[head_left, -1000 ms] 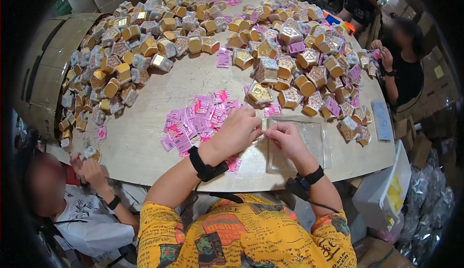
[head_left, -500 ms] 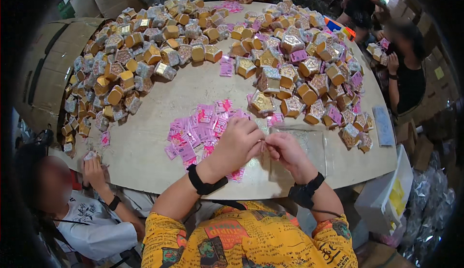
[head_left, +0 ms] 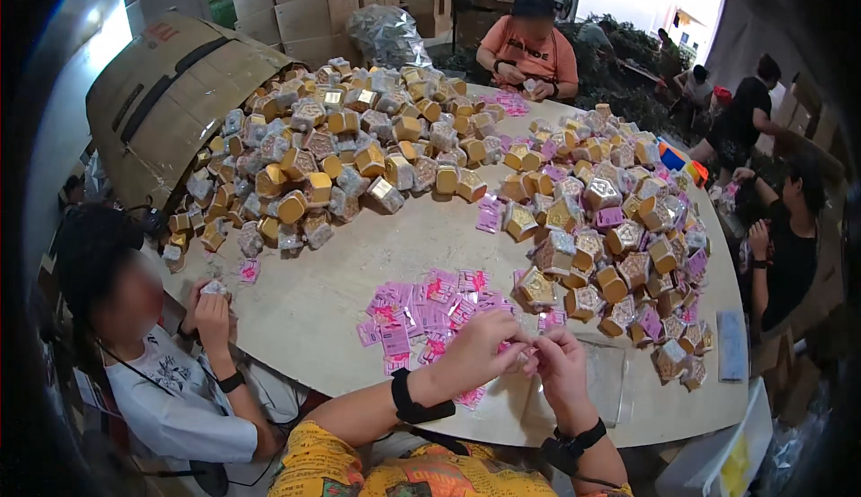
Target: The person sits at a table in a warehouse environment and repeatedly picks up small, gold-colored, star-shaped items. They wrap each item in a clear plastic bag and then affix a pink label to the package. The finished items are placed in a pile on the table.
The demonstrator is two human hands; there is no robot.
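Note:
My left hand point(head_left: 484, 346) and my right hand point(head_left: 563, 370) meet over the near side of the table, fingertips pinched together. Whatever they pinch is too small and too covered by fingers to make out. Just left of my hands lies a loose pile of pink printed tags point(head_left: 404, 318), partly under my left wrist. Beneath and beside my right hand is a flat, clear plastic tray or sheet point(head_left: 611, 373). Beyond my hands, a heap of gold faceted ornaments point(head_left: 619, 239), some glittery silver, has pink tags among it.
A second ornament heap point(head_left: 332, 147) fills the far left, against a large cardboard box point(head_left: 170, 93). A blue strip point(head_left: 732, 346) lies near the right edge. Co-workers sit at left point(head_left: 170, 380), far side point(head_left: 534, 53) and right point(head_left: 789, 246). A white bin point(head_left: 717, 461) stands below right.
My view has tilted up, so everything sits lower and further right and more of the room shows. My hands stay together, still pinching. The left co-worker's hands have lifted nearer their face.

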